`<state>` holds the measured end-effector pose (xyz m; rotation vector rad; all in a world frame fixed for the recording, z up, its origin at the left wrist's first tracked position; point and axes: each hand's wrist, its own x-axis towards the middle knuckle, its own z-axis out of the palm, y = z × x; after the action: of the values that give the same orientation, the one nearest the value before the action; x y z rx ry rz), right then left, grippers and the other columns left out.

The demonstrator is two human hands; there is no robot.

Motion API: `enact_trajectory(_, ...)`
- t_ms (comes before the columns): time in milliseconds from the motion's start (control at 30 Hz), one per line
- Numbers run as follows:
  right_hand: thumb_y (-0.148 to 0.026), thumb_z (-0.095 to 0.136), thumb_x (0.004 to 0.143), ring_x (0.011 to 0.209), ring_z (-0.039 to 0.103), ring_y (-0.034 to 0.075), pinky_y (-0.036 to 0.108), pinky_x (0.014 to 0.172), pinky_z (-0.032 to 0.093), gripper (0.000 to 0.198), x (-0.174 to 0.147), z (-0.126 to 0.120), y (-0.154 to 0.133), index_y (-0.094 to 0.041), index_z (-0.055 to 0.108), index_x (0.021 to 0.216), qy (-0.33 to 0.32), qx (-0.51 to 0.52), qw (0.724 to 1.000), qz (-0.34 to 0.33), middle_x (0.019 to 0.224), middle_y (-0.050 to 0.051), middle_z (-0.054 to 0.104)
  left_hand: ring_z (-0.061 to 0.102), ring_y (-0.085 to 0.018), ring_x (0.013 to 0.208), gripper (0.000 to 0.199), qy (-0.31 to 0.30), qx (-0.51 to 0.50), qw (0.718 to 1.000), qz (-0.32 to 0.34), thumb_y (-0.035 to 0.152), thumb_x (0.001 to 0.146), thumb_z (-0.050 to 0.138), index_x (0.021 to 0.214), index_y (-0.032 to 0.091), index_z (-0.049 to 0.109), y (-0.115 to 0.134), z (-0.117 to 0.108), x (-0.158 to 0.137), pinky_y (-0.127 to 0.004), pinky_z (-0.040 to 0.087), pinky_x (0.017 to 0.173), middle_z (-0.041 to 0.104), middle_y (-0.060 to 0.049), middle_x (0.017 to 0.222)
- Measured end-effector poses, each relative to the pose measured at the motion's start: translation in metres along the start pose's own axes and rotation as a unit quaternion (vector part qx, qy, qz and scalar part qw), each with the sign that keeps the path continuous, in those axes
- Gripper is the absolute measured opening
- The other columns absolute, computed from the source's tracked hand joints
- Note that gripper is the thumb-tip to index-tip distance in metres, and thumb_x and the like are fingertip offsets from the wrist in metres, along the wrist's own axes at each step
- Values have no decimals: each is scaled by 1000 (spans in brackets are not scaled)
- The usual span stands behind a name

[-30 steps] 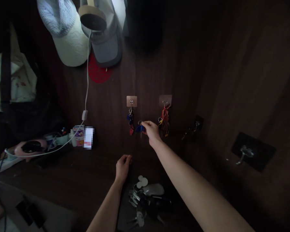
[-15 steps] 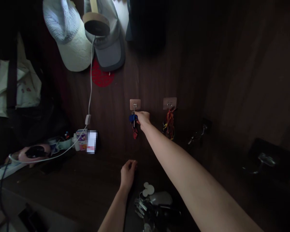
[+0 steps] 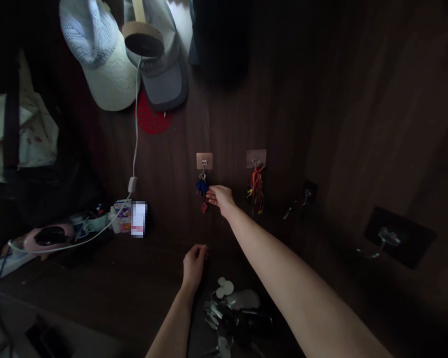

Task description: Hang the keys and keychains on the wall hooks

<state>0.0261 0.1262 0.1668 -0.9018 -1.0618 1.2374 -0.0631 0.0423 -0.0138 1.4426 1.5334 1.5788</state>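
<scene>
A small bunch of keys with blue heads (image 3: 201, 186) hangs from a metal hook on a square adhesive pad (image 3: 199, 160) on the dark wall panel. Below the keys dangles a small red tag (image 3: 204, 206). Just right of the bunch is my right hand (image 3: 221, 198), open, its fingers stretched toward the keys and its fingertips close to them; whether they touch is unclear. My left hand (image 3: 194, 263) rests low over the dark shelf with its fingers curled in, and nothing shows in it. Another key bunch (image 3: 216, 313) lies on the shelf to its right.
Red and yellow cords (image 3: 257, 186) hang on a second hook. Further right are hooks on black pads (image 3: 399, 238). Caps (image 3: 112, 74) and a round lamp (image 3: 143, 40) hang above left. A white cable (image 3: 136, 124) runs down to the cluttered left shelf.
My right hand has let go of the blue keys and drawn slightly down and right, its fingers opening. The keys stay on the hook. The view has shifted a little.
</scene>
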Motion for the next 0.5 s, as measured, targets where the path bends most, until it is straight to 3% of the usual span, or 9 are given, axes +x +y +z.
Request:
enact_trajectory(233,-18,55,72,51,59,8,17,46,42,7,-34,-42,34,-16,61,69,-6,2,999,32,62,1,65,58,-17,63,36,3,5,1000,-1,50,72,51,71,17,64,7,-2,-3,-24,41,59,63,-3,64)
enact_trajectory(500,-25,60,63,51,59,9,17,44,39,10,-86,-109,81,-17,63,68,35,-33,997,53,61,1,65,58,-16,63,36,-2,12,1000,13,49,73,51,71,16,64,10,-3,-6,-24,41,60,63,-2,63)
